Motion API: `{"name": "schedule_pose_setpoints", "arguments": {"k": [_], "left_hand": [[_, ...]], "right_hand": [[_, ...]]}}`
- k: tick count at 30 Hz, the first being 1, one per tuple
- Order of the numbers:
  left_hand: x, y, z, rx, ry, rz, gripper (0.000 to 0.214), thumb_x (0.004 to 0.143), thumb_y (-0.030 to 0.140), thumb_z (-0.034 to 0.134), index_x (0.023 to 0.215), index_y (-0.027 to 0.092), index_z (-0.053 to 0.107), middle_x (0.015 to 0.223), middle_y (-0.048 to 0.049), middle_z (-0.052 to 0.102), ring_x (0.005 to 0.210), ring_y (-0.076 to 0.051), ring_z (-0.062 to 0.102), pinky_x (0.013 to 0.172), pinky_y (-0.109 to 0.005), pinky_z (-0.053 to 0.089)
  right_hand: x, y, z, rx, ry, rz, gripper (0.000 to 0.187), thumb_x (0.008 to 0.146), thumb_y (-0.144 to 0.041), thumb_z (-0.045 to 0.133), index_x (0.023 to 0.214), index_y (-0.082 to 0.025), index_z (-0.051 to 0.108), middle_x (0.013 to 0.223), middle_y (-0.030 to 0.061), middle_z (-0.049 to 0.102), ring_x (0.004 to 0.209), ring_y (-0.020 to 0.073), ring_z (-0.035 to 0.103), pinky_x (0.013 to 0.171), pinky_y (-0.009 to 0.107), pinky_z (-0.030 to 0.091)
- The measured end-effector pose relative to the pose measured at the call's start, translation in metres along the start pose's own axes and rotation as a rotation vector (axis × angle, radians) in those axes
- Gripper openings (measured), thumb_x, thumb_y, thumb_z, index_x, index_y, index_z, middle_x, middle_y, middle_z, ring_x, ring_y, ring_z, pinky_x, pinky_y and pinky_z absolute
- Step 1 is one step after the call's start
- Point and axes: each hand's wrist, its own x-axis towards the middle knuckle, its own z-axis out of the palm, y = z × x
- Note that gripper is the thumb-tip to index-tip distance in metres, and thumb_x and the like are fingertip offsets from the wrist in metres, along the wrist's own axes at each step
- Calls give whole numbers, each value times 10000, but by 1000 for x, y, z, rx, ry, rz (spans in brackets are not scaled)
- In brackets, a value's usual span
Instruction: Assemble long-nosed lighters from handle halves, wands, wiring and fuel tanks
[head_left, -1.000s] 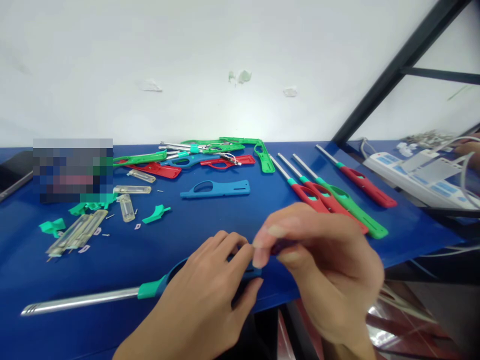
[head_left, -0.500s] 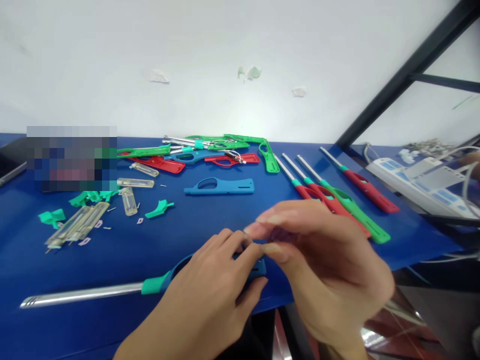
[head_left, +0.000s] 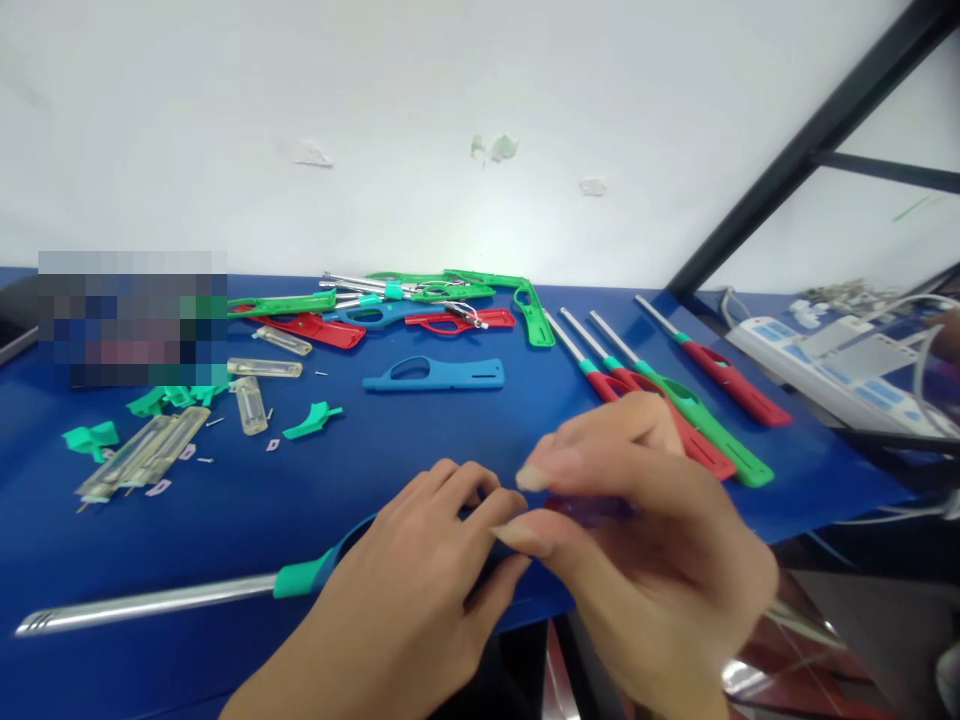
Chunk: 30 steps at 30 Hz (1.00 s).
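A long-necked lighter point(head_left: 225, 590) with a silver tube, a teal collar and a blue handle lies along the near edge of the blue table point(head_left: 450, 430). My left hand point(head_left: 409, 590) is closed over its blue handle, pressing it to the table. My right hand point(head_left: 645, 560) pinches a small purple translucent piece point(head_left: 592, 510) at the handle's rear end, thumb and forefinger together.
Several finished red and green lighters point(head_left: 675, 400) lie to the right. A pile of green, red and blue shells point(head_left: 397, 305) lies at the back, a single blue shell point(head_left: 435, 375) in the middle. Clear tanks and teal triggers point(head_left: 172, 430) lie left. A white power strip point(head_left: 832, 370) sits far right.
My right hand has dropped lower and closer to the lighter's handle, and the purple piece between its fingers now shows. The left hand stays on the handle.
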Motion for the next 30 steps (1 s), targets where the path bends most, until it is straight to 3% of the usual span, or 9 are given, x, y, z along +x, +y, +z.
{"name": "schedule_pose_setpoints", "arguments": {"k": [2, 5, 8, 12, 15, 18, 21, 25, 30], "left_hand": [[0, 0, -2, 27, -75, -5, 168, 1075, 226, 580, 1208, 286, 662, 1125, -52, 759, 994, -282, 753, 891, -485, 677], [0, 1, -5, 56, -135, -21, 220, 1080, 188, 515, 1230, 258, 660, 1167, -70, 760, 995, -307, 749, 892, -552, 667], [2, 3, -8, 72, -171, -25, 268, 1076, 147, 458, 1175, 257, 682, 1105, -54, 761, 994, -298, 746, 923, -548, 661], [3, 2, -8, 56, -160, -31, 218, 1051, 193, 587, 1226, 279, 686, 1139, -51, 757, 1023, -282, 745, 900, -450, 667], [0, -1, -5, 51, -154, -40, 180, 1064, 221, 610, 1214, 296, 676, 1141, -48, 748, 1014, -272, 729, 942, -452, 654], [-3, -4, -1, 51, -172, -53, 184, 1099, 250, 577, 1267, 285, 645, 1233, -58, 725, 1108, -297, 712, 1025, -534, 619], [-5, -4, 0, 32, -185, -62, 200, 1126, 256, 517, 1286, 277, 635, 1260, -66, 713, 1151, -309, 697, 1031, -559, 602], [-3, -2, -3, 0, -218, -73, 184, 1134, 280, 515, 1254, 286, 654, 1192, -50, 722, 1092, -297, 697, 1015, -550, 609], [-5, -5, -1, 10, -196, -70, 271, 1102, 248, 575, 1367, 301, 596, 1295, -54, 707, 1184, -310, 692, 1083, -586, 587]], "right_hand": [[-2, 0, -2, 50, -19, 65, 189, 1064, -235, 702, 1206, -313, 799, 1010, 13, 826, 989, 230, 736, 790, 363, 665], [-8, -1, -3, 76, -4, 210, 310, 1168, -388, 491, 1219, -384, 796, 1078, 13, 821, 976, 232, 779, 819, 408, 681], [-10, 1, -2, 99, 74, 177, 266, 1103, -250, 642, 1218, -424, 806, 937, -11, 781, 759, 198, 714, 664, 362, 637], [-6, 7, -2, 109, 155, 19, 206, 993, -167, 780, 1073, -343, 850, 847, 1, 681, 733, 185, 632, 577, 342, 566], [-4, 8, -7, 90, 76, 27, 192, 1061, -320, 712, 1182, -314, 861, 998, 48, 745, 875, 224, 704, 667, 373, 629], [-4, 6, -9, 147, 4, 93, 347, 1127, -260, 578, 1402, -343, 772, 1182, 41, 815, 1022, 241, 778, 817, 400, 689], [-3, 7, -2, 221, 56, 47, 449, 1046, -96, 663, 1411, -342, 750, 1066, 0, 847, 833, 190, 793, 707, 340, 684], [-3, 12, 5, 137, 160, -53, 351, 931, -62, 795, 1156, -327, 839, 898, -22, 801, 755, 176, 694, 613, 328, 619], [-4, 12, -3, 53, 30, -2, 500, 1029, -29, 583, 1388, -318, 776, 1188, 12, 845, 901, 202, 789, 703, 364, 674]]}}
